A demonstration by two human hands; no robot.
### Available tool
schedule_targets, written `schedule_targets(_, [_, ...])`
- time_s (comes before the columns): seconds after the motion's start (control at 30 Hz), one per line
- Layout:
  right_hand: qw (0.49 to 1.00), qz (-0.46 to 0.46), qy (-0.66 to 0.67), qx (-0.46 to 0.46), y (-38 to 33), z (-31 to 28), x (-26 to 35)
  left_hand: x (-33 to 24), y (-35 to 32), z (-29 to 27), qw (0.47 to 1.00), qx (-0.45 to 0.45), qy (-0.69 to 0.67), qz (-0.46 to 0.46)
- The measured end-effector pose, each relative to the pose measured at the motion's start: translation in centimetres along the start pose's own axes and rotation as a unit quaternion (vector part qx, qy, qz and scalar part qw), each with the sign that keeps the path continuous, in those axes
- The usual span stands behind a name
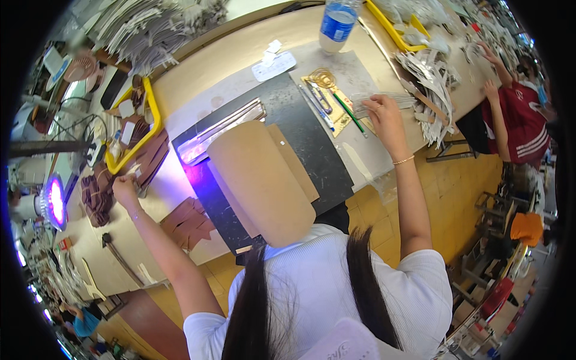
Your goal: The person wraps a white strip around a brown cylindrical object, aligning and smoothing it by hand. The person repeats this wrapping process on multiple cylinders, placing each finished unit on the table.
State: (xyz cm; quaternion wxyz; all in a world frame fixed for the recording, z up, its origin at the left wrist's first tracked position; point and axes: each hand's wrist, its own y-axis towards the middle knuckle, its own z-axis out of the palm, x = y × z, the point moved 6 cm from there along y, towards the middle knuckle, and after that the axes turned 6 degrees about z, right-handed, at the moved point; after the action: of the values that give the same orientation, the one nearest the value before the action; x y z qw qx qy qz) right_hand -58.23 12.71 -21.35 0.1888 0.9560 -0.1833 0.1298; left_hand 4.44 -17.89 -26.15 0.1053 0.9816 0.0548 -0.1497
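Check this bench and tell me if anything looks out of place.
The pale strips beyond the right hand look messy: they lie in a tangled heap, some seeming to droop over the edge of the bench. The large brown sheet over the black board also bulges in a curve instead of lying flat.

The rolled tan sheet (261,177) near the middle looks smooth and matt (paper or leather, it is hard to say). Beneath it, the black board (294,141) is smooth but scuffed. A silvery packet (231,129) shines like foil. At left, the dark brown strips (153,159) look matt and leathery beside a yellow plastic tray (157,105); far off, a clear plastic bottle (329,45) gleams. The white shirt (414,288) is ribbed cloth.
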Motion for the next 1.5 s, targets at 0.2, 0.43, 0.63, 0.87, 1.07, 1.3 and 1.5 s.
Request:
schedule_targets(0.2, [0.999,0.0,-0.035,-0.022,-1.4,-0.3,0.1,-2.9,-1.5,-3.5,0.993,0.022,-0.113,-0.006])
schedule_targets(0.43, [0.998,-0.047,-0.029,0.004,-1.4,0.2,-0.5,-11.3,-5.9,-13.0,0.953,-0.013,-0.288,0.094])
schedule_targets(0.63, [0.995,-0.08,-0.051,0.029,-1.3,0.3,-1.1,-18.3,-13.1,-19.7,0.8,-0.013,-0.552,0.235])
schedule_targets(0.87, [0.997,-0.07,0.012,0.043,-1.2,-1.2,-3.4,-23.9,-20.5,-11.3,0.666,0.332,-0.666,0.051])
schedule_targets(1.07, [0.954,0.078,0.29,0.012,2.6,-5.1,-5.2,-23.5,-24.0,-6.5,0.623,0.413,-0.66,-0.071])
schedule_targets(1.3, [0.859,0.068,0.463,0.208,3.7,-6.8,13.7,-23.2,-24.0,-7.3,0.644,0.389,-0.656,-0.055])
schedule_targets(1.5, [0.789,0.046,0.388,0.474,0.1,-4.2,24.4,-23.3,-24.1,-8.1,0.634,0.382,-0.669,-0.063])
